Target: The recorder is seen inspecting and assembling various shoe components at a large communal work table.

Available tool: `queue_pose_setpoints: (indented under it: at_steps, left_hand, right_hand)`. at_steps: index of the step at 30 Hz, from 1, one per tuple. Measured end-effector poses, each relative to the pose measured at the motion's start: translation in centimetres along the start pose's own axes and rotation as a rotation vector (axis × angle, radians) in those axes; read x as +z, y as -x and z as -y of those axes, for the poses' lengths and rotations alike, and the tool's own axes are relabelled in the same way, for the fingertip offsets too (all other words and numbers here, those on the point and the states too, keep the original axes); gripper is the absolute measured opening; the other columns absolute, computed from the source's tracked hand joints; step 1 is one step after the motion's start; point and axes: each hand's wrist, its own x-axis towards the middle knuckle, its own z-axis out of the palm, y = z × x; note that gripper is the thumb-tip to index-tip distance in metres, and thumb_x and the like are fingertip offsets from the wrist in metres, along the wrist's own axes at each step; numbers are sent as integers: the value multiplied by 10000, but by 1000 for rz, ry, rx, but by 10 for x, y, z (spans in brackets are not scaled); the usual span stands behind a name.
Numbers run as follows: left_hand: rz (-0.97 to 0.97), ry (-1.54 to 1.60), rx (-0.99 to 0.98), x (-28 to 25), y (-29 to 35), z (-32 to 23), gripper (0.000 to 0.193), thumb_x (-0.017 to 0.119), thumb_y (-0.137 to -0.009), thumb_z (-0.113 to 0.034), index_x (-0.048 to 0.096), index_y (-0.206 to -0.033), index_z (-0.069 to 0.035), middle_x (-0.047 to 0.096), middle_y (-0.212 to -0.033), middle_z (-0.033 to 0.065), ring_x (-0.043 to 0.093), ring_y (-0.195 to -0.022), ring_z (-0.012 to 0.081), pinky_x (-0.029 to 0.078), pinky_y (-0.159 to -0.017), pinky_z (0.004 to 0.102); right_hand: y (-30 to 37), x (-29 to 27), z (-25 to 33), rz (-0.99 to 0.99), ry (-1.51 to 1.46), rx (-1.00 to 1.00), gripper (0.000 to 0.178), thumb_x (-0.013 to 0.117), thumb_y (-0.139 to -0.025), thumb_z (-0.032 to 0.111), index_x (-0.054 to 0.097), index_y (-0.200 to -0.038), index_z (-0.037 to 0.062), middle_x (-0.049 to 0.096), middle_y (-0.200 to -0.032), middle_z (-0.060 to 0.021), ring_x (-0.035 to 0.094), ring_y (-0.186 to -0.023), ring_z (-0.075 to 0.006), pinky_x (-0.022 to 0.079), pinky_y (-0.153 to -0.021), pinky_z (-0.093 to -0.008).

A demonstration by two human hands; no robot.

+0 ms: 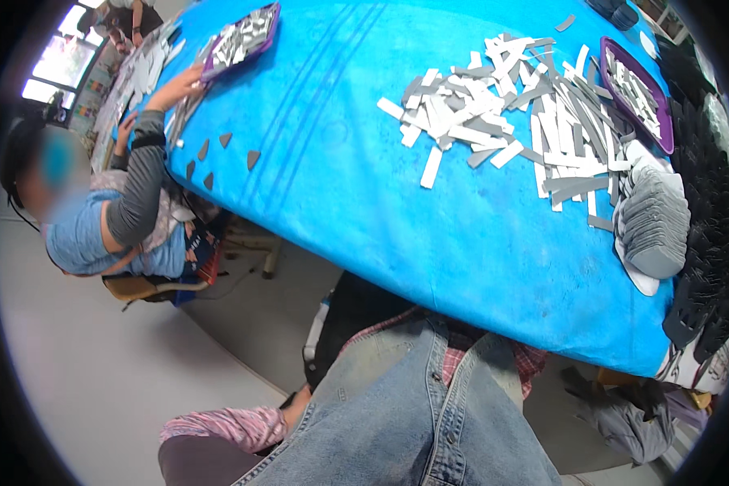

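Observation:
My left hand (299,407) is low in the picture, below the table edge. Only its wrist part shows, with a dark band by a pink patterned sleeve (227,428); denim clothing hides the fingers. My right hand is out of the picture. On the blue-covered table (364,219) in front of me lies a loose heap of white and grey strips (470,113). Right of the heap, a fanned stack of grey rounded flat pieces (654,215) leans over. A purple tray (660,121) of small strips stands behind that stack.
At the left sits a co-worker (130,219), one hand (182,87) at another purple tray (243,36) of pieces. Several small grey pointed pieces (253,159) lie nearby. Black flat pieces (697,186) are piled along the right edge. Grey cloth (632,425) hangs below at right.

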Motion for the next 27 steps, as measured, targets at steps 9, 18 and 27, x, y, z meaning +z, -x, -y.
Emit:
queue_pose_setpoints:
  at_steps: [9, 18, 27]
  left_hand:
    - [-15, 45, -133, 4, 12, -10, 454, 585, -865, -332, 478, -1172, -15, 591, -1026, 58, 560, -872, 184, 459, -790, 314]
    - [-5, 123, -287, -2, 17, -14, 457, 571, -873, -359, 480, -1161, -17, 590, -1011, 58, 567, -850, 184, 467, -765, 309]
    - [3, 189, -411, -52, -26, -130, 462, 557, -880, -387, 481, -1149, -19, 590, -996, 59, 574, -828, 184, 475, -741, 303]
  right_hand:
    - [-27, 4, 10, 173, 108, -69, 218, 545, -832, 222, 585, -908, 21, 632, -815, -150, 622, -739, -266, 472, -634, -340]
    - [-21, -2, 8, 327, 229, -117, 262, 573, -804, 253, 601, -934, 28, 638, -847, -157, 627, -767, -274, 477, -655, -345]
    - [-15, 0, -2, 449, 336, -179, 311, 600, -776, 285, 617, -960, 36, 645, -878, -165, 632, -796, -282, 483, -676, -350]
